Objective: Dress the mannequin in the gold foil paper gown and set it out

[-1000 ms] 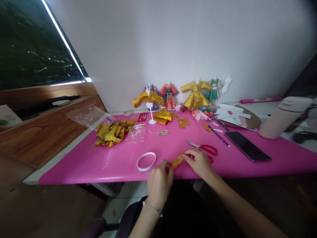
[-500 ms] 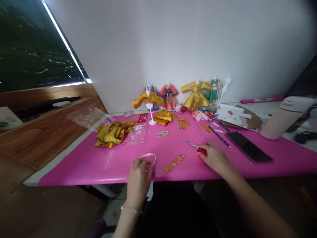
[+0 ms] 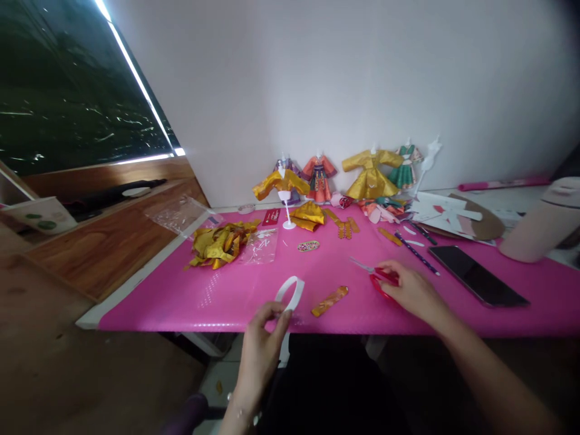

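Between thumb and fingers, my left hand [image 3: 267, 329] pinches a white strip of tape [image 3: 295, 294] that curls up into a loop above the table's front edge. My right hand [image 3: 410, 290] is closed on red-handled scissors [image 3: 380, 279], whose blades point left over the pink mat [image 3: 163, 296]. A gold patterned strip [image 3: 330, 301] lies flat on the mat between the two hands. Beyond it lies a small oval patterned piece [image 3: 309, 246]. Farther back, a small white stand [image 3: 287, 211] carries a gold doll top [image 3: 281, 182].
A heap of gold scraps [image 3: 222, 243] lies left beside a clear bag [image 3: 261, 246] of white bits. Several dressed doll forms, including one in a gold robe [image 3: 372, 172], stand along the wall. A pencil [image 3: 417, 254], a phone [image 3: 476, 275] and a bottle [image 3: 537, 220] are at right.
My left hand has lifted the white strip off the mat, and its loop now stands up. The scissors show more of their handles in my right hand. The whole view has shifted slightly.
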Demonstrator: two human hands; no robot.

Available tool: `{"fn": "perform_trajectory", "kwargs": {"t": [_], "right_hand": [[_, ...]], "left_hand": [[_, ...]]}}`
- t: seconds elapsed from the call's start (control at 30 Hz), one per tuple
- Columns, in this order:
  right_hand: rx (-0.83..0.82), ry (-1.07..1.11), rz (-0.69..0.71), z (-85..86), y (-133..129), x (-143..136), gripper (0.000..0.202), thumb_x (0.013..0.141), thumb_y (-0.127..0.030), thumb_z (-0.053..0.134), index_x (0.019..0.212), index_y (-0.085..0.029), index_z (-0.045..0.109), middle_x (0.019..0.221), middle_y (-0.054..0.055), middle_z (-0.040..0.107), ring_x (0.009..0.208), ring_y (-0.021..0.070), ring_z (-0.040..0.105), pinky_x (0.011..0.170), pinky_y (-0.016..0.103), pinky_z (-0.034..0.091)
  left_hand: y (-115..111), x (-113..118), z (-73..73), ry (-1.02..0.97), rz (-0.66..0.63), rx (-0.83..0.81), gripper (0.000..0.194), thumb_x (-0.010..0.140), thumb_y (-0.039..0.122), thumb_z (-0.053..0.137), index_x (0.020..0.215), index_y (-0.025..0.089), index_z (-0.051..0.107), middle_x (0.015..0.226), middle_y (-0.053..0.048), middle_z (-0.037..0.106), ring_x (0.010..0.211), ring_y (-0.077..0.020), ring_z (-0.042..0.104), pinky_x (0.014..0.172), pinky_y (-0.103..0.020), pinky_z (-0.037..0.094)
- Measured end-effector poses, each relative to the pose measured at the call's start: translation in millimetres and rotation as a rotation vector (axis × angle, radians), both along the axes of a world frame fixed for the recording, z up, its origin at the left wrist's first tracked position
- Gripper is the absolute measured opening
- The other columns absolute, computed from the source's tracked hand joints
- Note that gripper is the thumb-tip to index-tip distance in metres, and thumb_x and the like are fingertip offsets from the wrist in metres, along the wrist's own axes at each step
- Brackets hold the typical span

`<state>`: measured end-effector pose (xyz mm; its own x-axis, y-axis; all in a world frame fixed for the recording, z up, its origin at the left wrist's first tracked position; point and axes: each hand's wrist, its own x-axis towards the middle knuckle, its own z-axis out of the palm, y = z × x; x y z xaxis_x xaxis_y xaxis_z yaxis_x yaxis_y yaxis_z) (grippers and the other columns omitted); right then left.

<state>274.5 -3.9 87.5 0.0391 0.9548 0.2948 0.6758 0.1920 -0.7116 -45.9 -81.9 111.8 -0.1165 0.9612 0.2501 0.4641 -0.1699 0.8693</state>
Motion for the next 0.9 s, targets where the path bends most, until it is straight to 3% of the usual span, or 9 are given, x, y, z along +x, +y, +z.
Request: {"fn": "perform_trajectory", "kwargs": {"t": [0.1, 0.2, 0.37, 0.43, 0.57, 0.77, 0.9], "right_hand": [[-0.030, 0.267, 0.126, 22.7, -10, -8, 0.039, 0.084, -0.052, 0.059, 0.111, -0.024, 0.061, 0.105, 0.012, 0.071, 0.091, 0.0270, 0.070, 0.081, 0.043, 0.055], [-0.081, 0.449, 0.225, 43.9, -26, -16, 0.043, 0.090, -0.057, 0.050, 0.120, -0.027, 0.059, 0.107, 0.012, 0.072, 0.082, 0.0264, 0.073, 0.077, 0.046, 0.057], [-0.274, 0.702, 0.394, 64.0, -48, -24, 0.047, 0.081, -0.064, 0.059, 0.116, -0.033, 0.068, 0.094, 0.011, 0.075, 0.086, 0.0307, 0.072, 0.070, 0.045, 0.055], [-0.279, 0.706, 0.445, 68.8, -53, -27, 0.048, 0.074, -0.062, 0.069, 0.113, -0.034, 0.070, 0.092, 0.009, 0.074, 0.085, 0.0293, 0.070, 0.070, 0.043, 0.054], [-0.200, 0.593, 0.451, 73.4, -61, -41, 0.044, 0.063, -0.039, 0.085, 0.105, -0.030, 0.072, 0.079, 0.003, 0.067, 0.071, 0.0209, 0.065, 0.061, 0.033, 0.054], [-0.168, 0.531, 0.431, 75.5, -75, -73, 0.048, 0.069, -0.024, 0.081, 0.114, -0.022, 0.065, 0.100, 0.005, 0.074, 0.090, 0.0202, 0.069, 0.083, 0.034, 0.057], [-0.042, 0.477, 0.469, 77.2, -79, -80, 0.032, 0.073, -0.014, 0.072, 0.103, -0.022, 0.067, 0.090, 0.001, 0.075, 0.081, 0.0164, 0.071, 0.074, 0.027, 0.057]], "left_hand": [[-21, 5, 1.3, -0.199, -0.041, -0.058, 0.021, 0.087, 0.039, 0.061, 0.080, 0.019, 0.064, 0.076, -0.002, 0.069, 0.072, -0.0195, 0.063, 0.067, -0.028, 0.047], [-39, 11, 0.1, -0.339, -0.062, -0.074, 0.024, 0.086, 0.041, 0.064, 0.077, 0.019, 0.065, 0.079, -0.004, 0.072, 0.081, -0.0211, 0.066, 0.076, -0.029, 0.049], [-58, 27, 3.0, -0.638, -0.153, -0.143, 0.029, 0.081, 0.044, 0.073, 0.070, 0.018, 0.067, 0.078, -0.005, 0.073, 0.090, -0.0234, 0.066, 0.086, -0.031, 0.047], [-62, 34, 5.2, -0.707, -0.215, -0.166, 0.030, 0.080, 0.045, 0.075, 0.069, 0.018, 0.069, 0.075, -0.004, 0.073, 0.088, -0.0231, 0.066, 0.086, -0.031, 0.047], [-66, 46, 5.6, -0.854, -0.329, -0.206, 0.030, 0.079, 0.045, 0.077, 0.069, 0.018, 0.070, 0.071, -0.003, 0.072, 0.083, -0.0222, 0.067, 0.086, -0.033, 0.048], [-66, 55, 7.1, -1.039, -0.466, -0.298, 0.028, 0.080, 0.042, 0.077, 0.072, 0.016, 0.072, 0.073, -0.005, 0.072, 0.078, -0.0198, 0.067, 0.086, -0.036, 0.051], [-66, 57, 6.0, -1.018, -0.513, -0.315, 0.029, 0.082, 0.043, 0.076, 0.073, 0.015, 0.073, 0.075, -0.006, 0.074, 0.079, -0.0204, 0.067, 0.086, -0.038, 0.050]]}}
